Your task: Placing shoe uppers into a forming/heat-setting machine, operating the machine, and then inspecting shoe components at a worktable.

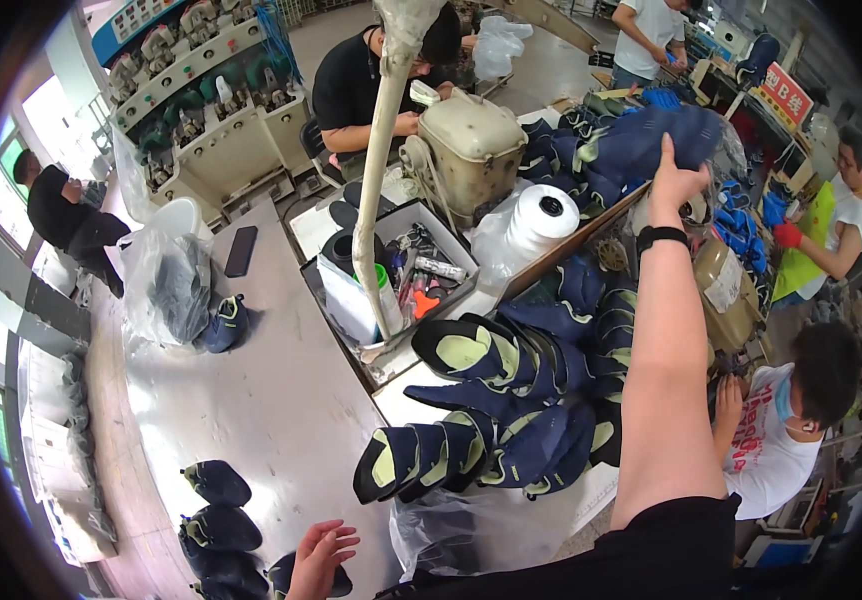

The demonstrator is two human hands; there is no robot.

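My right arm stretches far out over the bench. At its end my right hand [679, 184] is closed at the lower edge of a stack of navy shoe uppers [651, 138], its thumb pressed against them; some fingers are partly hidden. Close to the bottom edge my left hand [321, 560] hangs with loosely bent fingers apart, nothing in it. Beside it a dark shoe upper [281, 574] lies partly covered by the hand. Farther left a row of navy uppers [221, 528] rests on the tabletop. Between my arms sit nested navy uppers with pale green linings [431, 455].
An open box of tools [446, 262], a white thread cone [543, 215] and a beige machine [471, 140] stand beyond the uppers. A pale post [383, 150] rises there. A phone [241, 251] and plastic bag [173, 295] lie left. Coworkers sit around, one [786, 430] near my right arm.
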